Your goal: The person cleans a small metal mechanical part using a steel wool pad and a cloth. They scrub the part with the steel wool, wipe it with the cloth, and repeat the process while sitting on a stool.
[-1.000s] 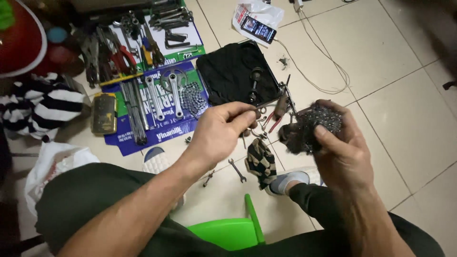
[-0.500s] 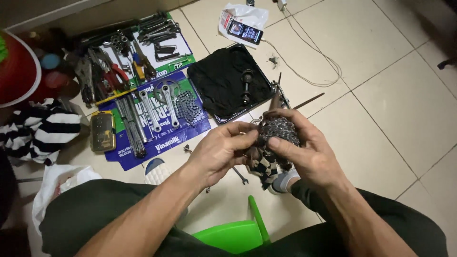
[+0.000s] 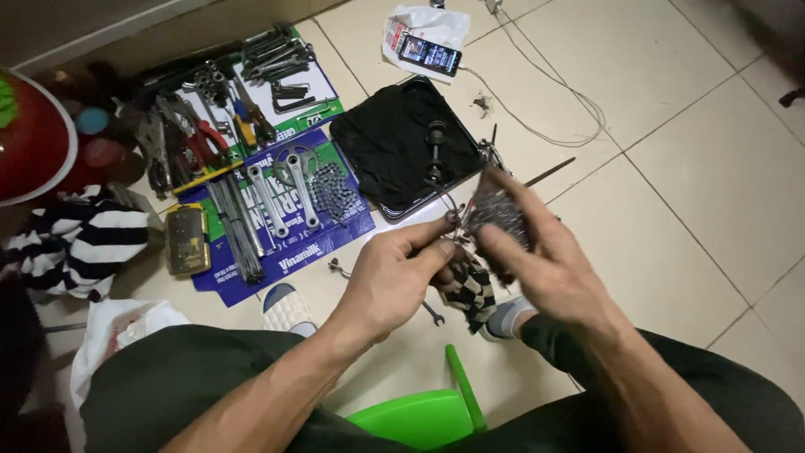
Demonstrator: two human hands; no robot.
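Above the tiled floor, both hands grip a dark metal stack of bicycle sprockets: the right hand wraps it, blurred, while the left hand pinches its near edge, beside the black tray.

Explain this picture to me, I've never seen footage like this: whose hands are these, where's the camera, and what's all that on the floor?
The camera sits on a person's head and looks down, so both hands are their own. The person sits over a tiled floor. The right hand grips a dark metal part, blurred, perhaps a bicycle gear cluster; the left hand pinches something small at its edge. On the floor lie a black tray, crank arms, a chain, pliers and wrenches, and a phone on a cable.
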